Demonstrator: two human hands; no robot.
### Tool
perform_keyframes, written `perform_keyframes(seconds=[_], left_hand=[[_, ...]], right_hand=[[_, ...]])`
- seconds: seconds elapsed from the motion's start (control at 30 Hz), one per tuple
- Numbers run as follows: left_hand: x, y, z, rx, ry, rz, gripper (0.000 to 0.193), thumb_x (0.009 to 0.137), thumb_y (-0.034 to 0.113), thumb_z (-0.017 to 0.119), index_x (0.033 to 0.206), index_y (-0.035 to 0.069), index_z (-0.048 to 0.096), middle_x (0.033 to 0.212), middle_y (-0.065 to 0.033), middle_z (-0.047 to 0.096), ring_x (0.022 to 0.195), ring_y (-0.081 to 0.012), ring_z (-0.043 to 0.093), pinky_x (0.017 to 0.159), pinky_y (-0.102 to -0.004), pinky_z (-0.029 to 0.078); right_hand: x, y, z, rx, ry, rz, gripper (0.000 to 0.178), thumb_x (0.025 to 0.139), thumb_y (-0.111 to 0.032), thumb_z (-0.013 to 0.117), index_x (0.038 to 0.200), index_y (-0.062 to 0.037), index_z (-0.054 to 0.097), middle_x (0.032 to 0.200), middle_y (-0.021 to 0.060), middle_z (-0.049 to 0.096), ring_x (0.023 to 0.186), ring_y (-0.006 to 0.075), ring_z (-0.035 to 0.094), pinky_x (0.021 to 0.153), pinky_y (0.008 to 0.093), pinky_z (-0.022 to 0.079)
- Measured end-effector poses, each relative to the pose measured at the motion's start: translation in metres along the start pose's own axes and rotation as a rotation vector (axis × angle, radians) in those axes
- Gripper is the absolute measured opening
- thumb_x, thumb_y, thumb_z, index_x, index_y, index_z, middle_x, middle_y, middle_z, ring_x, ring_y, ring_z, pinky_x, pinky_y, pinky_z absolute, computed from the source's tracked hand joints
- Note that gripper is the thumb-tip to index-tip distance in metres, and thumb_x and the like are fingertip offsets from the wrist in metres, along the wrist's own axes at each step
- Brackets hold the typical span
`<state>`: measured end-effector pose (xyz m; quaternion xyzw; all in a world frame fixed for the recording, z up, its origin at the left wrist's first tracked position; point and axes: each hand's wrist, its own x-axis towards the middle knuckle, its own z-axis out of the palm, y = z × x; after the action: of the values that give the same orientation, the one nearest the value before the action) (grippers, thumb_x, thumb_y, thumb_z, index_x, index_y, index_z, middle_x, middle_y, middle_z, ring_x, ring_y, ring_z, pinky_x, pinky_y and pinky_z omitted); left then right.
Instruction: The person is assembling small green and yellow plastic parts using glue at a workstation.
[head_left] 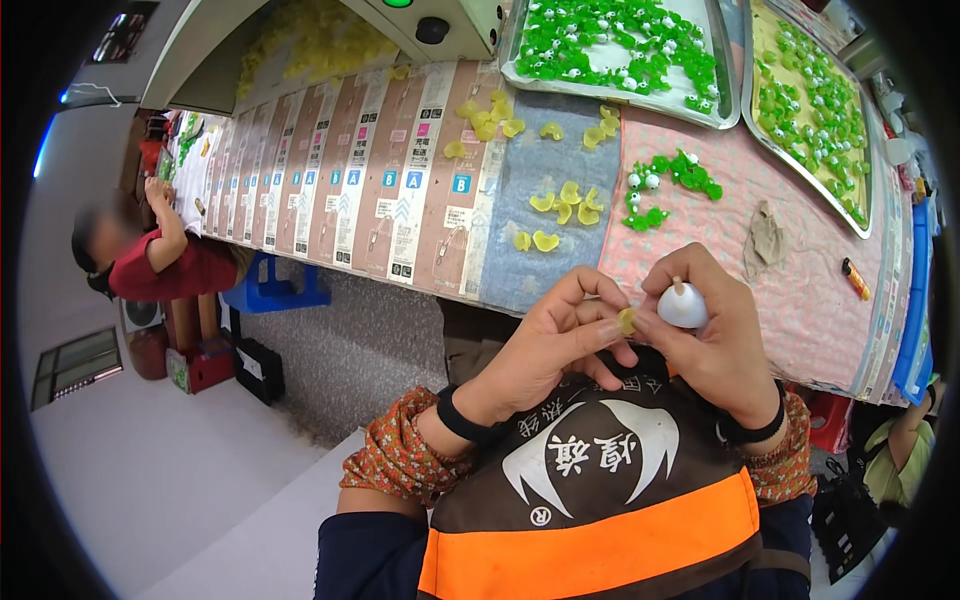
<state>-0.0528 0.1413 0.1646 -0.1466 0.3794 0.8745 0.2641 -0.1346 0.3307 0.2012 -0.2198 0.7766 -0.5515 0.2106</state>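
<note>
We see a small yellow piece (627,321) pinched at the desk's (340,235) near side.
The left hand (548,345) has thumb and forefinger clamped on it; the right hand's (722,345) fingers curl round a white bulb-shaped bottle (682,309), and we cannot tell whether their tips touch the piece too.

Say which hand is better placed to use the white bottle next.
Probably the right hand: it holds the white bottle within its curled fingers. The left hand has no grip on it and seems to pinch the yellow piece.
</note>
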Motion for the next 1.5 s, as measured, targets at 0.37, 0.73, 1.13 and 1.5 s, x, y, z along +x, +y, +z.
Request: perform_keyframes(seconds=[0.37, 0.73, 1.13, 1.5], left_hand=[[-0.005, 0.005, -0.006, -0.095, -0.010, 0.048, 0.038, 0.104, 0.020, 0.055, 0.138, 0.005, 0.050, 0.130, -0.0155, 0.061, 0.103, -0.0163, 0.066, 0.075, -0.0273, 0.062], [-0.002, -0.012, -0.017, -0.219, -0.041, 0.152, 0.041, 0.102, 0.021, 0.057, 0.138, 0.002, 0.048, 0.130, -0.0202, 0.062, 0.111, -0.0249, 0.067, 0.079, -0.0327, 0.064], [-0.005, -0.017, -0.018, -0.213, -0.072, 0.178, 0.033, 0.104, 0.015, 0.054, 0.134, 0.002, 0.053, 0.130, -0.0162, 0.061, 0.109, -0.0206, 0.066, 0.081, -0.0313, 0.063], [-0.004, -0.004, 0.007, -0.404, 0.104, 0.197, 0.040, 0.109, 0.030, 0.039, 0.141, 0.006, 0.044, 0.143, -0.0148, 0.049, 0.134, -0.0279, 0.050, 0.117, -0.0431, 0.039]], right_hand=[[-0.024, -0.001, -0.021, -0.128, 0.022, -0.012, 0.031, 0.078, -0.002, 0.073, 0.103, 0.0010, 0.056, 0.090, 0.0106, 0.060, 0.079, 0.0226, 0.061, 0.072, 0.0326, 0.049], [-0.049, -0.007, -0.009, -0.009, 0.166, -0.174, 0.044, 0.074, -0.007, 0.081, 0.112, 0.0025, 0.061, 0.096, 0.0159, 0.066, 0.071, 0.0250, 0.064, 0.063, 0.0340, 0.049], [-0.038, -0.011, -0.017, -0.203, 0.060, -0.428, 0.040, 0.068, -0.007, 0.085, 0.103, -0.0008, 0.065, 0.074, 0.0097, 0.064, 0.055, 0.0266, 0.057, 0.050, 0.0353, 0.043], [-0.044, -0.007, -0.008, 0.164, 0.219, -0.058, 0.044, 0.078, -0.005, 0.083, 0.115, 0.0005, 0.058, 0.106, 0.0078, 0.064, 0.087, 0.0099, 0.062, 0.075, 0.0263, 0.052]])
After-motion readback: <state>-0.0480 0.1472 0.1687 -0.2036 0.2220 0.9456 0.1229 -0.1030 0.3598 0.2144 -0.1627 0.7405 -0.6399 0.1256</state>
